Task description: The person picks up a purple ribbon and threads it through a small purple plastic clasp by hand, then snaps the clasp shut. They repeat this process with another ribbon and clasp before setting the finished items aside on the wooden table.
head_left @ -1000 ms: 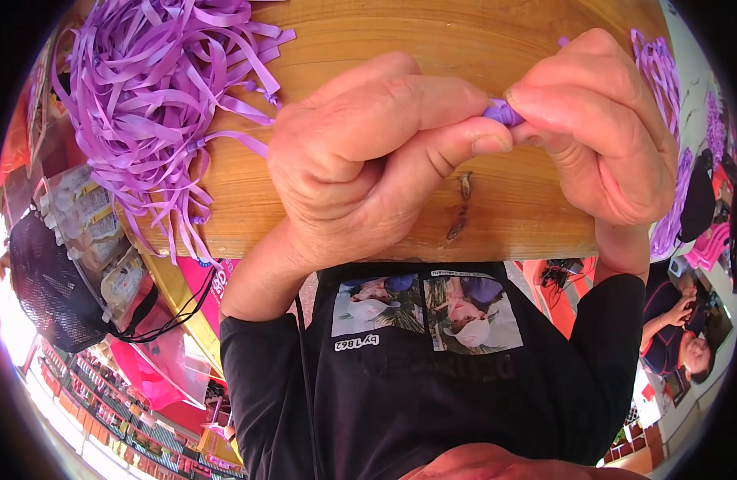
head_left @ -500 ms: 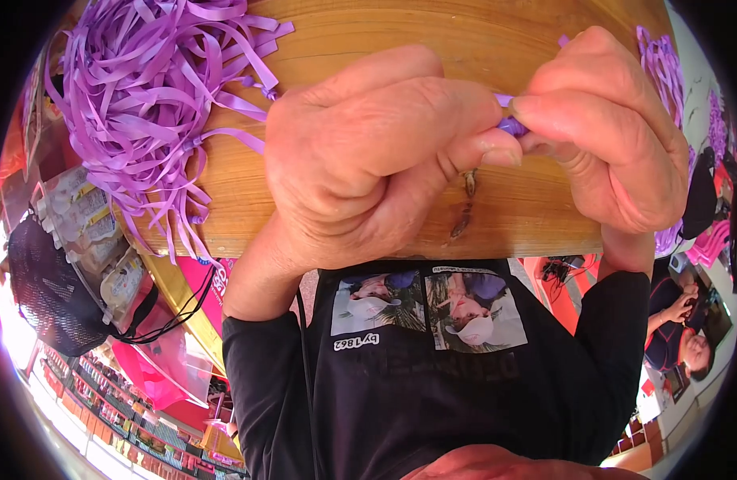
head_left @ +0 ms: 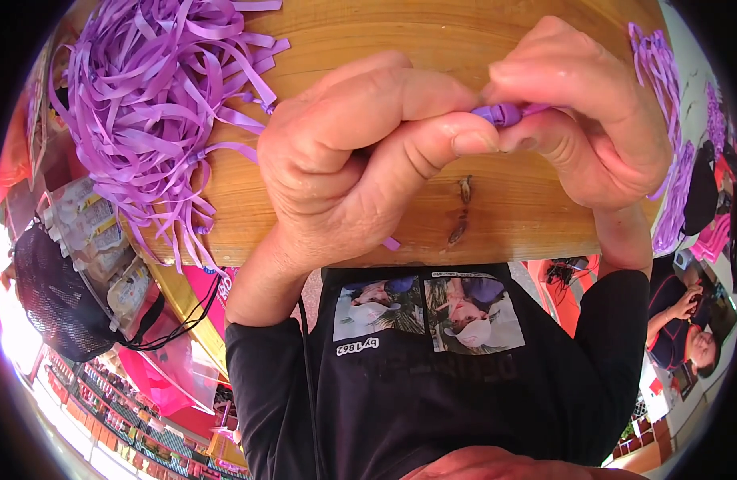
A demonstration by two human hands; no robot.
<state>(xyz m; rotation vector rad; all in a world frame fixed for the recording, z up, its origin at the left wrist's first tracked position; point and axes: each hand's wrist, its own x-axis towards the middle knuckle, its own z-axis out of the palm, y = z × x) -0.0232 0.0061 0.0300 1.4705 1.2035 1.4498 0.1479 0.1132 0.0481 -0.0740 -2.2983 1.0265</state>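
Observation:
Between my two hands, over the wooden table, is a purple ribbon with a knot (head_left: 503, 114) in it. My left hand (head_left: 360, 144) is closed, pinching the ribbon just left of the knot between thumb and bent forefinger. On the other side of the knot, my right hand (head_left: 588, 112) grips the ribbon with curled fingers and thumb. A short purple ribbon end (head_left: 391, 243) shows below my left hand near the table's edge. To the left lies a big tangled heap of purple ribbons (head_left: 148, 112), several with small knots.
The wooden table (head_left: 320, 32) has a dark knot mark in front of me. More purple ribbons (head_left: 660, 68) hang at the right edge. A black mesh bag (head_left: 60, 292) and clear plastic packs (head_left: 92, 224) are beside the table on the left. Another person (head_left: 682, 320) sits at far right.
The purple knot, nearly covered by my fingertips before, now shows more fully. My right hand has shifted a little left and up, its fingers curled differently around the ribbon.

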